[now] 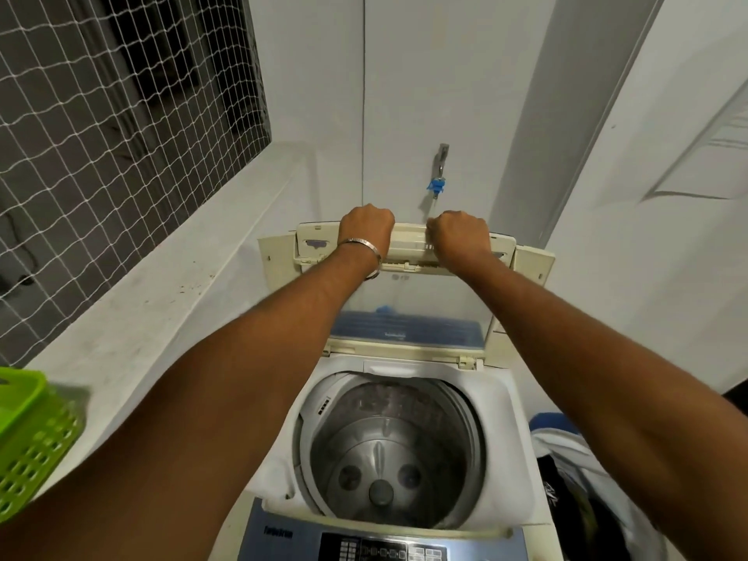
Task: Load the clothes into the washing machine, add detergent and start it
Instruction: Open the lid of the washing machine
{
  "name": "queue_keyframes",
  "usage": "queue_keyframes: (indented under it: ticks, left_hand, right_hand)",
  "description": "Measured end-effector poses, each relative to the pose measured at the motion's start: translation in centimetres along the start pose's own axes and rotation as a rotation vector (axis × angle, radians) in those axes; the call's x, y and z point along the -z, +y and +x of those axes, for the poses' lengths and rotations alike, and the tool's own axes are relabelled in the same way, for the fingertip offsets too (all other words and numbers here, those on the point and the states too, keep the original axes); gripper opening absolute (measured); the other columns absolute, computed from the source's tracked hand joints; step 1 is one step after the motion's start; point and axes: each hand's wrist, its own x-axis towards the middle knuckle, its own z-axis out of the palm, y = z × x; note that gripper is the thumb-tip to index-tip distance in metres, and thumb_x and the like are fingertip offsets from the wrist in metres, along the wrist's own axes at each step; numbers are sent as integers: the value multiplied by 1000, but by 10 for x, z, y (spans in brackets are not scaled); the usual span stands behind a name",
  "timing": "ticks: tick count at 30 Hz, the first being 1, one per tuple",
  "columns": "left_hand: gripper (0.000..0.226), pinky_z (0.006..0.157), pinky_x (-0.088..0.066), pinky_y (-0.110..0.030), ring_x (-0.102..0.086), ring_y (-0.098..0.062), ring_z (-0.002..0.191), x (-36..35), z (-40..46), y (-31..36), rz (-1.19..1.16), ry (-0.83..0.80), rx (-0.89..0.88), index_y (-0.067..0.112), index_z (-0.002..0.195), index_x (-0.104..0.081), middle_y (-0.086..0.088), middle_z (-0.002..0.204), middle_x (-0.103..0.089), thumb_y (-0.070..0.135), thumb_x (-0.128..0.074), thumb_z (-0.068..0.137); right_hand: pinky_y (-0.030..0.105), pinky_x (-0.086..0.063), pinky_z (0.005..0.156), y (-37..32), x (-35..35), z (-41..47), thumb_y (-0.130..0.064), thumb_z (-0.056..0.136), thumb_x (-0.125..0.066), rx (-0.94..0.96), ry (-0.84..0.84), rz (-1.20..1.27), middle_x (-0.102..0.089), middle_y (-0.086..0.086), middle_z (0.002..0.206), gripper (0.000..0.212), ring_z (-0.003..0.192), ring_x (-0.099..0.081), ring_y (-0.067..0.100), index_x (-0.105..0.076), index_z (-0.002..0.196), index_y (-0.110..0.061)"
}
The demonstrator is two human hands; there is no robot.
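Washing machine (404,532): control panel nearest, drum (388,451) bare.
Clothes (574,491): heaped right of the machine, not yet loaded.
Green basket (28,431): left of it.
Lid (409,244): raised at the machine's far edge; left hand (366,226) and right hand (461,232), each grip clamped on its top rim.
Risk: released early, the folded lid likely drops onto the opening.

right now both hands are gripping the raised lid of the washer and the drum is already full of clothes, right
Not quite. The head view shows the drum empty: its bare metal floor and centre cap are visible. The rest holds: the left hand and right hand both grip the top edge of the raised lid of the washer.
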Motion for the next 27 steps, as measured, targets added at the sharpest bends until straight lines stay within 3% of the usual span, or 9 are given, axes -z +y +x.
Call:
queue_keyframes:
  ticks: [8,14,19,21,24,27]
  left_hand:
    - [35,81,-50,-39,-62,-34,106,-1,9,0,29,-76,-36,9,122,-58,-16,115,-64,6,-54,88]
    - [53,88,-50,-41,-57,-31,114,-8,2,3,-14,-103,-58,5,133,-44,-13,127,-56,9,-62,83]
    - [72,97,-46,-44,-43,-30,131,-11,-5,2,-85,-164,-72,5,145,-28,-13,147,-36,11,-64,83]
    - [77,107,-39,-46,-27,-29,143,-11,-7,2,-112,-212,-71,4,149,-18,-12,156,-21,11,-61,86]
    - [82,117,-27,-48,-7,-28,150,-13,-12,2,-153,-278,-59,4,153,-5,-12,162,-3,11,-57,89]
    - [85,120,-20,-49,2,-29,150,-14,-21,5,-191,-298,-30,5,153,1,-13,162,5,10,-56,90]
  right_hand:
    - [45,-49,86,3,-5,11,-16,87,-65,11,-95,40,-60,11,112,36,98,-61,30,-57,121,-12]
    - [51,-49,92,2,-4,3,-18,84,-69,19,-136,77,-57,11,120,44,103,-59,31,-51,124,-13]
    - [58,-41,100,4,-3,-9,-18,85,-69,40,-140,112,-58,9,124,44,111,-56,30,-48,123,-15]
    - [62,-36,104,5,-2,-14,-17,86,-67,48,-163,110,-53,9,132,50,122,-49,30,-43,130,-14]
    - [69,-19,111,4,-2,-24,-19,89,-63,66,-205,108,-28,9,157,72,145,-24,31,-24,148,-13]
    - [69,-8,114,2,-2,-33,-19,91,-59,56,-230,112,-7,8,164,83,150,-7,31,-6,155,-13]
